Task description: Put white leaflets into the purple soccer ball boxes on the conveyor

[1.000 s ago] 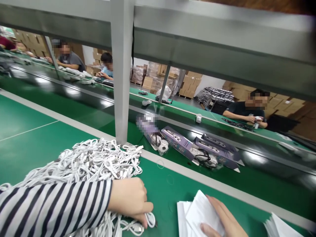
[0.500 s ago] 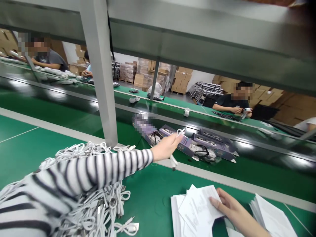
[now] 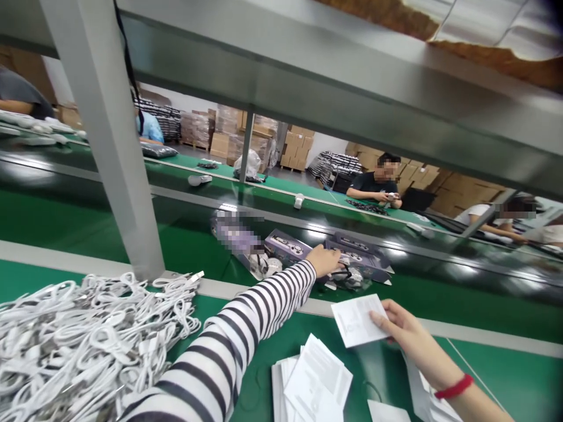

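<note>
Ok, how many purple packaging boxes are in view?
4: the left box, the middle box, and two overlapping at right, the front box and back box. Your left hand covers part, so another may be hidden.

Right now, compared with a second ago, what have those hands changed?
The left hand has moved forward from the cable pile to the purple boxes; whether it still holds the white cable is unclear. The right hand has lifted a leaflet away from the paper stack. The pile and stack remain on the green table.
</note>
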`<state>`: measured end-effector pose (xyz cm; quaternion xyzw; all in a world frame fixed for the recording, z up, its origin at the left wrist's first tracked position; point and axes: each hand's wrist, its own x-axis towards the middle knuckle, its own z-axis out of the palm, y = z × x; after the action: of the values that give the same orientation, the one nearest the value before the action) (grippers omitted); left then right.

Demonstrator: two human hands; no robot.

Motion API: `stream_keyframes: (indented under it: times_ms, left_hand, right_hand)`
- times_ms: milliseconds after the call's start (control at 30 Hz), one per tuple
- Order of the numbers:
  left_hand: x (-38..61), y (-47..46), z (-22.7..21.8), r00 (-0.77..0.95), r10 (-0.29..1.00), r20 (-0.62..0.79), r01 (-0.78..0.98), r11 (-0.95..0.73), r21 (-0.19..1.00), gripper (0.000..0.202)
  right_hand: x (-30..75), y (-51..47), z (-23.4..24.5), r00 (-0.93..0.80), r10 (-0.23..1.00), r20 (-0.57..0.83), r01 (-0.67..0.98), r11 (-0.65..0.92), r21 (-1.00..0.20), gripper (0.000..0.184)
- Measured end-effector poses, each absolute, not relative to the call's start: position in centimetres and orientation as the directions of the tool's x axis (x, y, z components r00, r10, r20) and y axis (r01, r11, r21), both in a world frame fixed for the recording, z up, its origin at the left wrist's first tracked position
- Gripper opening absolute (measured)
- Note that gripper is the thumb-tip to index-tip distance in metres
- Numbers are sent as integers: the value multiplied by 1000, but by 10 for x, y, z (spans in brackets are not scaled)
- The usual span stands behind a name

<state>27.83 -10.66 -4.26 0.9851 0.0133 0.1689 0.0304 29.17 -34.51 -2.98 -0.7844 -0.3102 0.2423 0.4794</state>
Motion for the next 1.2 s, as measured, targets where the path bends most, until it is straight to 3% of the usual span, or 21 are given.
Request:
stream_keyframes:
  times_ms: [133,233,367,500,567,733,867,967,1100,1200]
  left_hand:
    - [270,-102,-36,909,32,415,38,-999,-4,37]
    - [258,-95,-25,918,54,393,54,-998,10,32]
    - [220,-71,-12,936,-62,346,-27,-994,-104,27]
    - [171,-38,-7,958,-94,273,-41,-980,-192,21]
    - [152,-24,-9,963,-85,257,-37,-982,-186,19]
    - [133,-14,-13,976,-27,215,6,-988,-153,17]
    - [141,-24,-7,999,35,29,37,-995,-96,19]
    - [149,-32,-2,998,48,-49,43,-994,-99,25]
    - [157,-40,-2,996,45,80,53,-993,-101,26]
    - [168,-40,-4,979,74,187,89,-994,-70,27]
  right_hand:
    - [336,-334,-28,814,578,50,226,-236,-945,49]
    - [365,-318,-24,866,499,24,131,-180,-975,44]
    - [374,-276,-32,812,582,48,119,-83,-989,29]
    - [366,-229,-49,676,702,225,420,-115,-900,33]
    - [369,-218,-55,666,703,250,484,-151,-862,29]
    - [403,-236,-62,731,654,195,442,-237,-865,22]
    - [423,-256,-60,754,645,125,379,-272,-885,20]
    - [427,-256,-56,775,614,149,382,-268,-884,24]
    - [436,-253,-53,876,429,221,375,-316,-871,29]
    - [445,-257,-56,920,349,178,311,-375,-873,28]
